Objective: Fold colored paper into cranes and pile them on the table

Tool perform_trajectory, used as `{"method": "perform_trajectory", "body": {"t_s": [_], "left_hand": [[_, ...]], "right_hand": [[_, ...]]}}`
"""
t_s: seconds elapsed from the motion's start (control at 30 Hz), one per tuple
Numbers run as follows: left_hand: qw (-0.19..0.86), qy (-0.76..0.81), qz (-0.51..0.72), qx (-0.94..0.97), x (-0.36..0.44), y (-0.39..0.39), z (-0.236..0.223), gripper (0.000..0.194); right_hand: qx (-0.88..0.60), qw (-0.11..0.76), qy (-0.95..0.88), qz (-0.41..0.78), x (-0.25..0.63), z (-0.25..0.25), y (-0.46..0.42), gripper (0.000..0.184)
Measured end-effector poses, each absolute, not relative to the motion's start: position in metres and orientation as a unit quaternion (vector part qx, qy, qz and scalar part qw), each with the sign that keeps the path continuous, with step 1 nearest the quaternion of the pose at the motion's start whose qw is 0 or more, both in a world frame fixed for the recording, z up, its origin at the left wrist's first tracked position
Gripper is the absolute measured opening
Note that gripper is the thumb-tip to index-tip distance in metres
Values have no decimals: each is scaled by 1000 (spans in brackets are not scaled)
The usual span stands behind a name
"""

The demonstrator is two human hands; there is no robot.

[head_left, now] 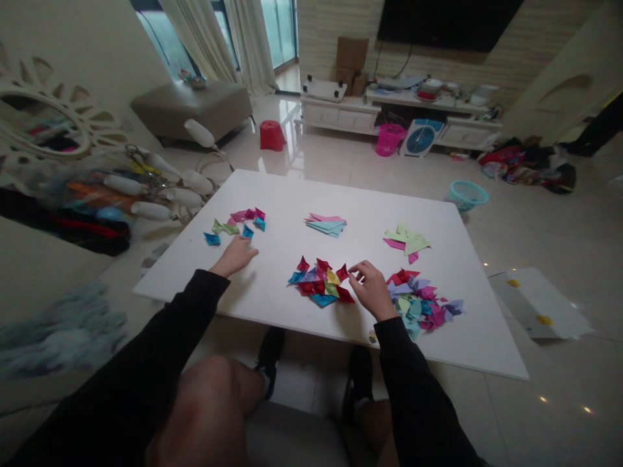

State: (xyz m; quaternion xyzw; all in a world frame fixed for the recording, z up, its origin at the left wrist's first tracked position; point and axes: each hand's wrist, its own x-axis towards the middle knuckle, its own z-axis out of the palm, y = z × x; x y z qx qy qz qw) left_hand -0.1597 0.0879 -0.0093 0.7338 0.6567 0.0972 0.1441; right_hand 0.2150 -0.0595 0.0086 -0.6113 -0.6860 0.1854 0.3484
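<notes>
On the white table [292,194] lie several heaps of folded coloured paper pieces. My left hand [235,255] rests flat with fingers stretched toward a curved row of pink, green and blue pieces [237,222]. My right hand [372,289] is curled, its fingertips pinched at the right edge of the red, blue and yellow heap [320,283]; what it pinches is too small to make out. Just right of that hand lies a purple, green and pink heap [422,301].
A stack of flat pink and teal sheets [326,224] and green-pink folded sheets [407,242] lie farther back. A rack of clutter [121,188] stands left, a teal basket [466,194] and white sheet [538,303] on the floor right, my knees below.
</notes>
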Motion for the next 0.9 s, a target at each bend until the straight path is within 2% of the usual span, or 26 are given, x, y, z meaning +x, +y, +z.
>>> {"method": "perform_trajectory", "body": {"t_s": [0.07, 0.13, 0.2, 0.3, 0.4, 0.5, 0.67, 0.8, 0.9], "left_hand": [[175, 603, 140, 766, -121, 60, 2, 37], [232, 511, 189, 806, -76, 27, 12, 33], [279, 429, 199, 836, -35, -4, 18, 25], [284, 368, 191, 864, 3, -32, 15, 25], [251, 349, 155, 890, 11, -38, 6, 30], [227, 312, 134, 913, 4, -31, -1, 32], [216, 260, 141, 931, -5, -20, 1, 33], [209, 247, 148, 934, -8, -20, 6, 35], [222, 253, 145, 930, -9, -22, 10, 34]], "right_hand": [[-609, 352, -687, 182, 214, 8, -59, 12], [-612, 359, -681, 178, 213, 6, -59, 13], [-622, 376, -663, 180, 213, 4, -59, 12], [-638, 409, -627, 181, 215, 2, -58, 13], [-643, 417, -621, 164, 219, 1, -58, 23], [-627, 385, -660, 148, 220, -1, -57, 29], [-582, 317, -737, 131, 218, -7, -53, 22], [-587, 295, -745, 117, 215, -8, -53, 25], [-592, 277, -748, 118, 213, -8, -54, 20]]}}
